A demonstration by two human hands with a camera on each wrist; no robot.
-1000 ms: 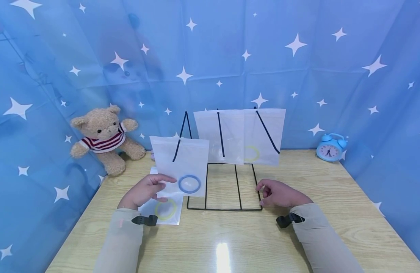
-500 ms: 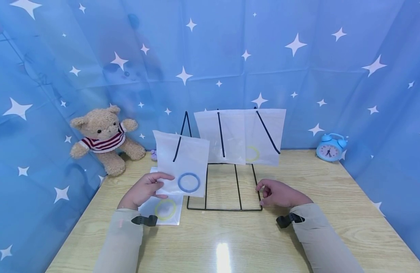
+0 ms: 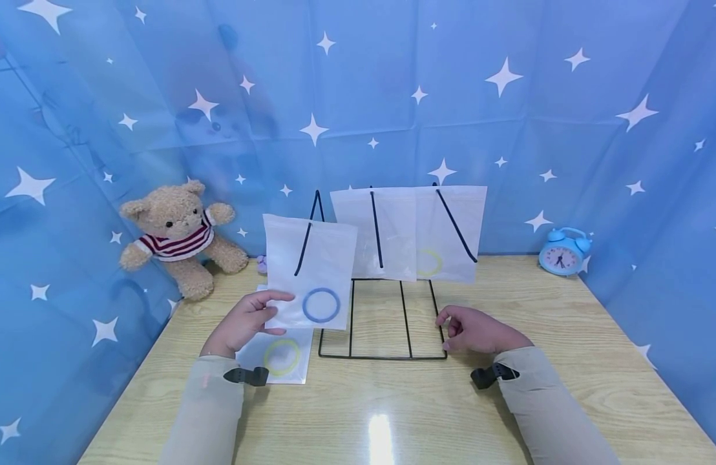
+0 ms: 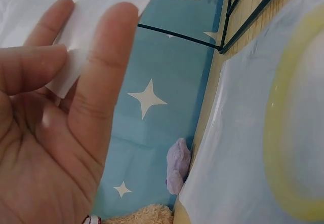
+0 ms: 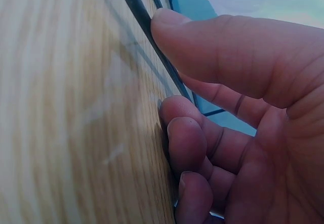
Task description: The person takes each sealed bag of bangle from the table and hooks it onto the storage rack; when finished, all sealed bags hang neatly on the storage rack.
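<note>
A black wire rack (image 3: 380, 357) stands on the table, its three prongs sloping forward. On its left prong hangs a white plastic bag with a blue ring (image 3: 311, 258). My left hand (image 3: 247, 323) holds this bag by its lower left edge; in the left wrist view the bag's corner (image 4: 66, 79) lies between the fingers. My right hand (image 3: 480, 329) grips the right side of the rack's base, with the thumb on the black wire (image 5: 144, 19) in the right wrist view. Two similar bags hang on the middle (image 3: 358, 226) and right prongs (image 3: 463, 226).
Beneath my left hand a flat bag with a yellow ring (image 3: 294, 368) lies on the table (image 3: 422, 413). A teddy bear (image 3: 174, 232) sits at the back left, a small purple toy (image 3: 262, 264) beside it. At the back right stands a blue alarm clock (image 3: 561, 255). Starry curtains (image 3: 358, 84) surround the table.
The bag with the blue ring has slid up and back along the left prong. My left fingers shifted only slightly with it. The right hand stays on the rack.
</note>
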